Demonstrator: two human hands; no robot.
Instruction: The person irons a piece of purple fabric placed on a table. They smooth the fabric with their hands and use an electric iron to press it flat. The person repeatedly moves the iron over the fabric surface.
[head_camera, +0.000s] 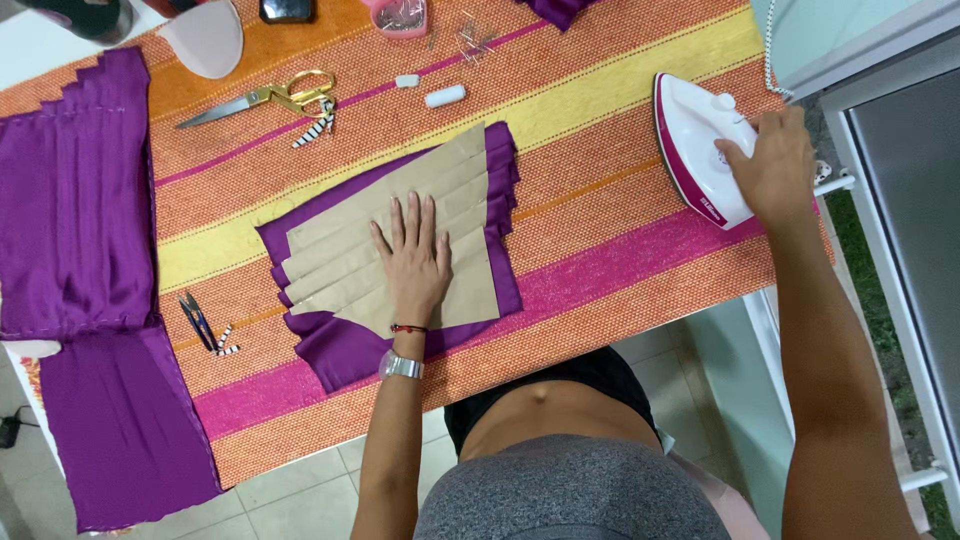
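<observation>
Left hand (412, 262) flat, fingers spread on stiff brown paper pattern (400, 240) over slippery purple pleated fabric (345, 350); right hand (775, 165) apparently clamped on heavy iron (695, 150) handle

Purple satin fabric (345, 345) under tan paper pattern (400, 240). White and magenta iron (700, 150). Bench cloth (600, 250) striped orange, yellow and pink. Gold-handled scissors (265, 97). Black-and-white striped ribbon (315, 128). Silver watch (401, 366), red bracelet (408, 328). Larger purple fabric (80, 230) at far left.
</observation>
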